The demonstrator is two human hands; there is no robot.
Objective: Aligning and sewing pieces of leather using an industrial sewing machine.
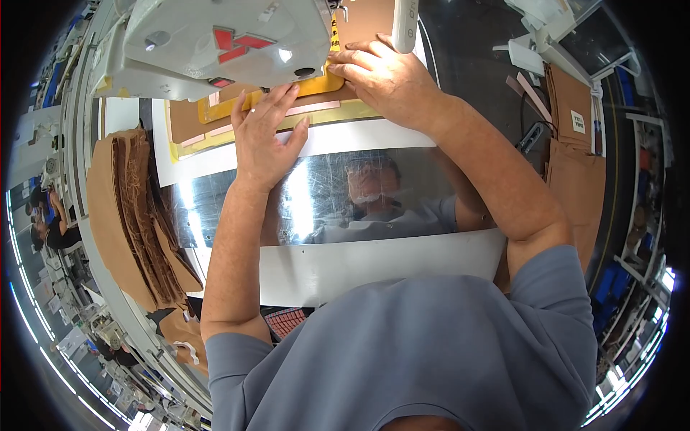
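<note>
A yellow frame (323, 85) lies under the head of a grey-white machine (226, 43), over brown sheet material with pale pink strips (313, 107). My left hand (269, 133) rests palm down at the frame's near edge, its fingers stretched and spread, some tips partly under the machine head. At the frame's right corner, my right hand (384, 79) lies with its fingers reaching left and touching the corner. Neither hand visibly grips anything. The machine head hides the far left part of the frame.
A shiny metal plate (338, 197) spans the table before me, with a white surface (374, 266) nearer. Stacked brown pieces (136, 215) stand at the left. More brown pieces (575, 194) and a utility knife (530, 138) lie right. A white upright part (405, 25) rises beyond my right hand.
</note>
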